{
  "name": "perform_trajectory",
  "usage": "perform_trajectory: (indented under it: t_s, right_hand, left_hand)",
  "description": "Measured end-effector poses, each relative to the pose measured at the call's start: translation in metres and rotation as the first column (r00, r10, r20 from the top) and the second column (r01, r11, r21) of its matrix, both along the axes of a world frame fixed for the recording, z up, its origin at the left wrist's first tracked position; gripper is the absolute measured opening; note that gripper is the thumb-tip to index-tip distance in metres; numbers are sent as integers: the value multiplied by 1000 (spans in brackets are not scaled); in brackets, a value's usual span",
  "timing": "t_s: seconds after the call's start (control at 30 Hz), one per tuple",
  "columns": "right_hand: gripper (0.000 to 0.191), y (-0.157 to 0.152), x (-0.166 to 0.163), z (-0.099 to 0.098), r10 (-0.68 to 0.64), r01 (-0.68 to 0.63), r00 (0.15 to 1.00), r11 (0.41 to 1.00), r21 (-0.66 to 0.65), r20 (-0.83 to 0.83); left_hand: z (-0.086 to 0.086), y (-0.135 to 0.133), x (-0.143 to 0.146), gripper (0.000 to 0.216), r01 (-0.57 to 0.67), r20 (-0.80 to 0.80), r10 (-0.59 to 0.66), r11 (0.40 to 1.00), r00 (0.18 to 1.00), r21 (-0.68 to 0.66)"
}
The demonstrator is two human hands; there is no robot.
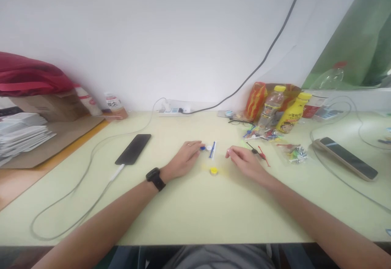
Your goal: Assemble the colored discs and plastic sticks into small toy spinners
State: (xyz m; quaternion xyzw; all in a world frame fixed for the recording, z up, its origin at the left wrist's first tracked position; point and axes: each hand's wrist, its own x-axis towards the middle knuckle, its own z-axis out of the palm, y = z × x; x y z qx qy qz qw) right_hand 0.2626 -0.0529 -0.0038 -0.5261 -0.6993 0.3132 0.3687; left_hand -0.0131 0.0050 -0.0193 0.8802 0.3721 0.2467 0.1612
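Note:
My left hand, with a black watch at its wrist, rests on the table with fingers stretched out. Its fingertips are by a small round blue piece. Just right of that lie a round white piece, a thin blue stick and a white stick. Nearer to me is a small yellow piece, with a faint yellow blur around it. My right hand is to the right of these, its fingers curled together; whether anything is in them does not show.
Beyond my right hand lie black and red sticks and bags of small coloured parts. Two bottles stand behind. Phones lie left and right; cables cross the table. A power strip sits at the wall.

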Motion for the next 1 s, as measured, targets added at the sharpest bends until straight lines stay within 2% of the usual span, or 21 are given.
perform_trajectory:
  t_s: [0.13,0.3,0.53,0.67,0.8,1.0]
  right_hand:
    - [37,-7,-2,-2,26,-35,994,997,74,110]
    - [29,-11,2,-6,-54,-24,945,972,232,323]
    - [25,-1,16,-12,-165,-129,848,858,498,504]
    - [19,5,32,-9,-232,-85,823,852,516,518]
    - [17,8,40,-7,-257,-28,843,856,516,472]
    - [16,-2,23,-3,-159,-105,883,851,515,443]
  left_hand:
    - [2,-6,0,44,24,-66,-22,999,998,29]
    - [1,-11,-3,48,39,-110,-38,999,993,12]
    - [4,-13,-4,50,9,-93,-14,998,996,-57]
    - [11,-15,-3,49,-22,-73,14,993,997,-118]
    - [14,-13,-3,47,-53,-57,45,988,997,-147]
    - [13,-12,-3,47,-69,-60,60,984,996,-165]
